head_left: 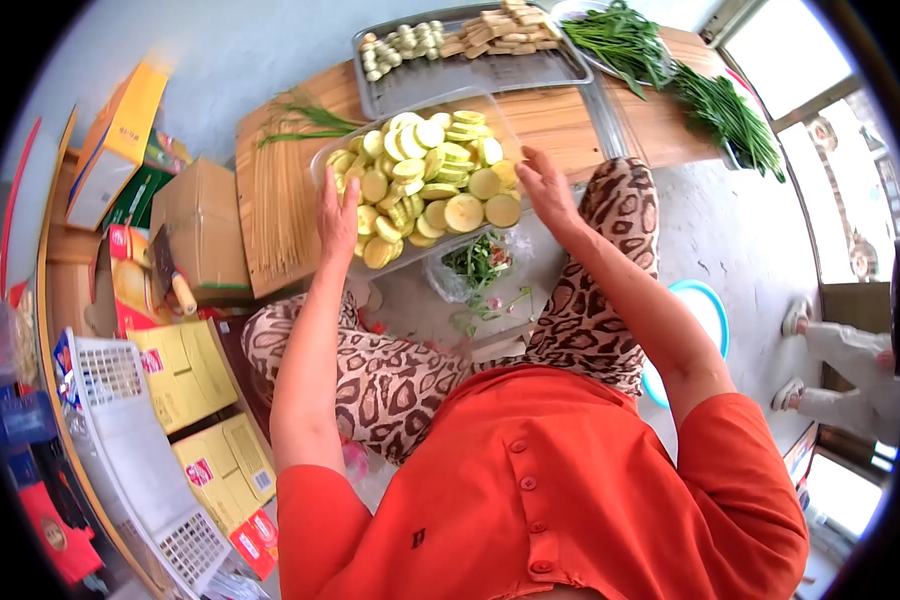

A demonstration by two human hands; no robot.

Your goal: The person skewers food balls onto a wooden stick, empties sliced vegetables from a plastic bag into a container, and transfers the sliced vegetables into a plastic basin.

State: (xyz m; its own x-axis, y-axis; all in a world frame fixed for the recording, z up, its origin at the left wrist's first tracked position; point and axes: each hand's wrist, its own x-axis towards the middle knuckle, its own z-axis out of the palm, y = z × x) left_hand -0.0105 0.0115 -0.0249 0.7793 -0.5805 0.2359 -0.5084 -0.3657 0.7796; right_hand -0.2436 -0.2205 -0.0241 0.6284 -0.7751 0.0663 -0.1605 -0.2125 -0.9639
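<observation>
A clear plastic tub (pixel 410 258) heaped with sliced zucchini (pixel 425 180) is at the near edge of the wooden table. My left hand (pixel 338 218) grips the tub's left side, fingers pointing away from me. On the opposite side, my right hand (pixel 548 190) holds the tub near its right corner, thumb and fingers partly spread. Left of the tub lie thin wooden skewers (pixel 278 235), with some green stalks (pixel 315 122) above them. Below the tub's near edge, a clear plastic bag (pixel 480 265) of green trimmings sits between my knees.
Behind the tub, a metal tray (pixel 400 98) carries skewered pale rounds (pixel 405 48) and stacked tan pieces (pixel 505 28). Leafy greens (pixel 620 40) stand at the back right. Cardboard boxes (pixel 200 225) and a white basket (pixel 135 420) are on the left. Another person's legs (pixel 850 360) show far right.
</observation>
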